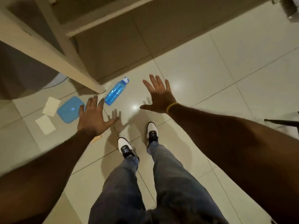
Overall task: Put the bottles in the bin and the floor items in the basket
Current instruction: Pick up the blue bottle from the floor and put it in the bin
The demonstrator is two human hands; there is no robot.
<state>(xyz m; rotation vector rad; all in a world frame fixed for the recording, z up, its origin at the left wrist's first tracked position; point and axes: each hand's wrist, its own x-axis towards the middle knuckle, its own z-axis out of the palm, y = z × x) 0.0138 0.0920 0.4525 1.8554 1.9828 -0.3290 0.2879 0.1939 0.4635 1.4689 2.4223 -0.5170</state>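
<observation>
A clear blue bottle [116, 91] with a white and blue cap lies on its side on the tiled floor, beside a table leg. Left of it a flat blue square lid [68, 110] rests on the floor, with two pale paper squares [51, 106] [45, 124] beside it. A small orange scrap [96, 139] lies partly under my left forearm. My left hand [93, 116] hovers with fingers spread, just below the bottle and right of the lid, holding nothing. My right hand [159, 96] is spread open to the right of the bottle. No bin or basket is in view.
A light wooden table [48, 50] stands over the upper left, its leg [90, 81] reaching the floor next to the bottle. My feet in black and white shoes [124, 147] [152, 130] stand on glossy pale tiles. A dark object [281, 122] juts in at the right edge.
</observation>
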